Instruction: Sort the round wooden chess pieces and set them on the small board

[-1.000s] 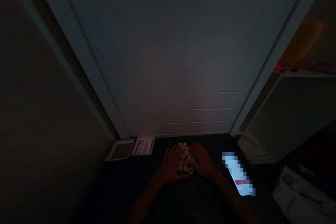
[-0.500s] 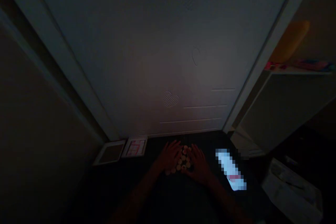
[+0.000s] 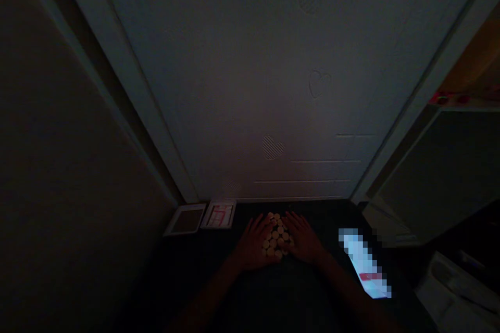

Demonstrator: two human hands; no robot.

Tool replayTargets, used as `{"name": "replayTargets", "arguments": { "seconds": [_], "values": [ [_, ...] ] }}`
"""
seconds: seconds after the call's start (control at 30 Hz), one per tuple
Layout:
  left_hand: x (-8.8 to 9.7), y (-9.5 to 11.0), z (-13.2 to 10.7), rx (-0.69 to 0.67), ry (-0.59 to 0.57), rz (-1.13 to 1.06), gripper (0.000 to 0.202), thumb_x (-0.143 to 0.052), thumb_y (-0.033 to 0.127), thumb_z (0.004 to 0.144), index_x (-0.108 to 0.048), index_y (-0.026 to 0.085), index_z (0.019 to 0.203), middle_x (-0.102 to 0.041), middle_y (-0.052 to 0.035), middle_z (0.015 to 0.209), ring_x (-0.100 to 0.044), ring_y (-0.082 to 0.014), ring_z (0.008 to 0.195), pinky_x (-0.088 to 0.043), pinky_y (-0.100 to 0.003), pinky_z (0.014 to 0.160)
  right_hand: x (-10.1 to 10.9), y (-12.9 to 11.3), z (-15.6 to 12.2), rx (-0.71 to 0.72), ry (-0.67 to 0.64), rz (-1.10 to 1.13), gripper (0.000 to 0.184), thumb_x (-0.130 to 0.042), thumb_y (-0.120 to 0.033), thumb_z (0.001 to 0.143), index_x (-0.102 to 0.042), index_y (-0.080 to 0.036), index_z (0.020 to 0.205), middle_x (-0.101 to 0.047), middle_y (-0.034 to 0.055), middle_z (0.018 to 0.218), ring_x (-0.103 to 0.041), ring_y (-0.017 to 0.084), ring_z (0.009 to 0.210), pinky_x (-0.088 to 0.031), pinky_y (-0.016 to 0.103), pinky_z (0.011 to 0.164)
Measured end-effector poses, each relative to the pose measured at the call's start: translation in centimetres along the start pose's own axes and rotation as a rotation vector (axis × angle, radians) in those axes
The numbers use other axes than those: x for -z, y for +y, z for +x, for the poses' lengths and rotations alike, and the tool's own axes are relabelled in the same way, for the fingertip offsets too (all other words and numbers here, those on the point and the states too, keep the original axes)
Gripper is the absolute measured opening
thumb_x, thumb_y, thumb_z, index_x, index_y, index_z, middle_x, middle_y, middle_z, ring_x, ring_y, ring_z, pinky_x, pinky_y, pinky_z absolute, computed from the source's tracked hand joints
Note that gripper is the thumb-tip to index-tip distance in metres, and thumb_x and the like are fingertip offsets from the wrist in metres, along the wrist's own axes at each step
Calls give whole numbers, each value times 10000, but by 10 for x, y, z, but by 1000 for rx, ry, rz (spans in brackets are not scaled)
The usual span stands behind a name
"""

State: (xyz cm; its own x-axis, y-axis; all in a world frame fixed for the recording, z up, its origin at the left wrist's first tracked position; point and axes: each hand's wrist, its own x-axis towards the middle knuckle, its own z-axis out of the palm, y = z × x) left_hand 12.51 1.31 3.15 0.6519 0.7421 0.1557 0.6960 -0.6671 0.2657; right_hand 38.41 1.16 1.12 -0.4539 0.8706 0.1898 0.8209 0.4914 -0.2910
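The room is very dark. Several small round pale pieces (image 3: 276,236) lie bunched on a dark floor surface (image 3: 273,291) in front of a white door (image 3: 253,88). My left hand (image 3: 254,242) lies flat on the left of the bunch, its fingers stretched out and touching the pieces. On the other side rests my right hand (image 3: 303,240), fingers also spread flat against the pieces. Neither hand grips anything.
Two flat square boxes, a brown one (image 3: 185,220) and a white one with red marks (image 3: 219,215), lie by the door's foot at the left. A lit phone screen (image 3: 365,264) glows at the right. A white cabinet (image 3: 429,177) stands right, a wall left.
Both hands stay cupped round the pieces. The bunch has shifted a little between them, and the camera view has swung slightly.
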Motion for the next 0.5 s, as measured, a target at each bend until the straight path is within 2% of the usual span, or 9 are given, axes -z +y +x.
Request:
{"name": "replayTargets", "arguments": {
  "seconds": [0.23,0.5],
  "values": [
    [2,-16,17,-15,-51,-11,1214,-611,876,653,-163,270,1605,-174,-95,1678,-142,-396,1526,-136,-605,1222,3,-8,15,7,-22,10,799,-451,-692,930,-301,-247,1576,-333,113,1617,-285,318,1491,-183,558,1205],
    [-3,-32,22,-28,-39,2,1005,-517,820,794,-227,281,1591,-243,-63,1663,-233,-345,1512,-179,-555,1227,10,-14,16,34,-51,20,785,-408,-693,947,-281,-249,1583,-338,106,1614,-309,307,1483,-179,555,1207]
  ]
}}
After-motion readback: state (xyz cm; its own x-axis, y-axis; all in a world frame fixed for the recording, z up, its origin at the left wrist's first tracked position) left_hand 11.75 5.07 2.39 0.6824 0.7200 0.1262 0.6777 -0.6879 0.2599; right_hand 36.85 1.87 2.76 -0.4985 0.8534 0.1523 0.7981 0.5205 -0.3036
